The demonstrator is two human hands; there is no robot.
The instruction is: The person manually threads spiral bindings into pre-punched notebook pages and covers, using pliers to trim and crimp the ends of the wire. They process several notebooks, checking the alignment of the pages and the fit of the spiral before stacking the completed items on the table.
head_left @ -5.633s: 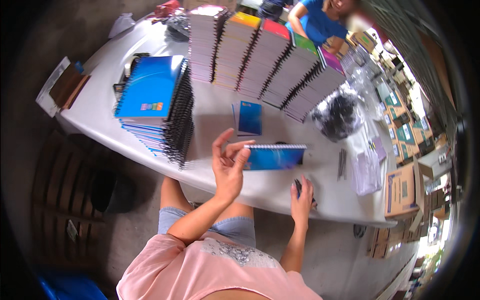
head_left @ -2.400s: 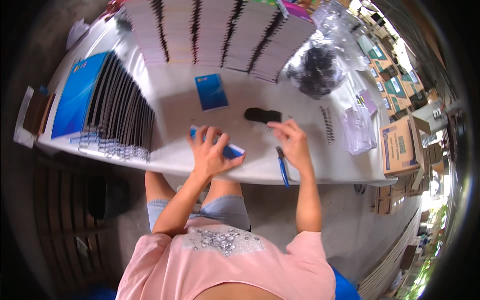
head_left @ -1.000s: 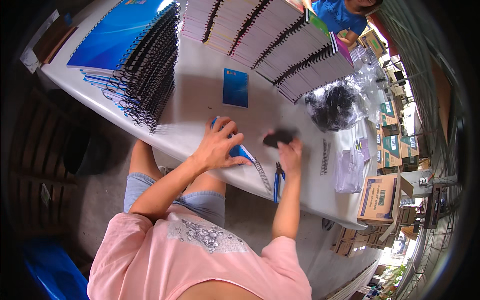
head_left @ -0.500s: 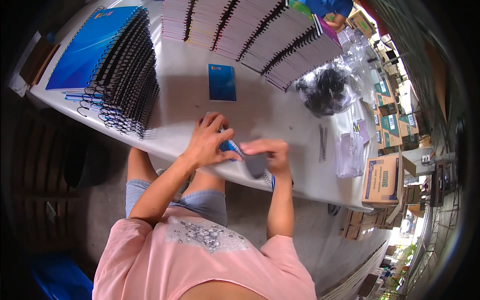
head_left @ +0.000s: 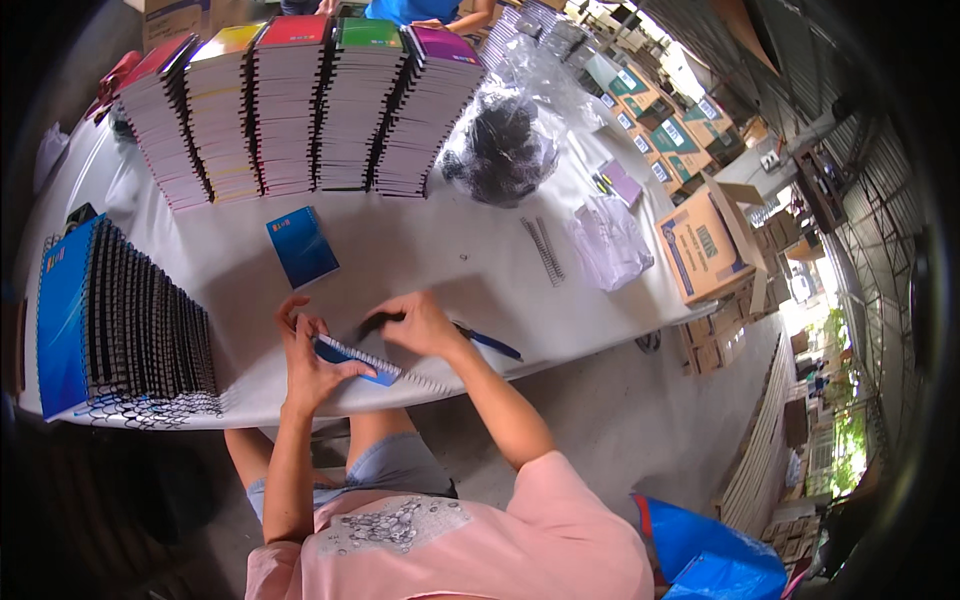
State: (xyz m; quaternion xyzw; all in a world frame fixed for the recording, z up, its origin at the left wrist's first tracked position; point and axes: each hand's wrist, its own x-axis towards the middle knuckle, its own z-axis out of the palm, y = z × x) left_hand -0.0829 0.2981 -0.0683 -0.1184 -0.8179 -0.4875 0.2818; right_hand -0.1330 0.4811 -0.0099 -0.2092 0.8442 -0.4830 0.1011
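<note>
My left hand (head_left: 312, 362) grips a small blue spiral notebook (head_left: 335, 350) at the table's near edge, thumb across its cover. A wire coil (head_left: 385, 365) runs along the notebook's bound edge, and its loose end trails out toward the lower right. My right hand (head_left: 420, 325) is just above that edge, with bent fingers; a dark blur at the fingertips hides whether they hold anything. Close to my right wrist lies a blue-handled hand tool (head_left: 490, 342). Farther up the table, a second small blue notebook (head_left: 302, 246) lies flat.
At left stands a tall stack of blue spiral notebooks (head_left: 130, 320). Several coloured notebook stacks (head_left: 290, 110) line the back, where another person's arm (head_left: 470, 18) shows. Rightward are a plastic bag of dark coils (head_left: 505, 145), loose coils (head_left: 543, 250), a translucent bag (head_left: 610, 240) and an open carton (head_left: 705, 240).
My view has swung, so the table's things sit farther left. My right hand's fingers, stretched toward the coil before, are now more bent. The left hand keeps hold of the notebook.
</note>
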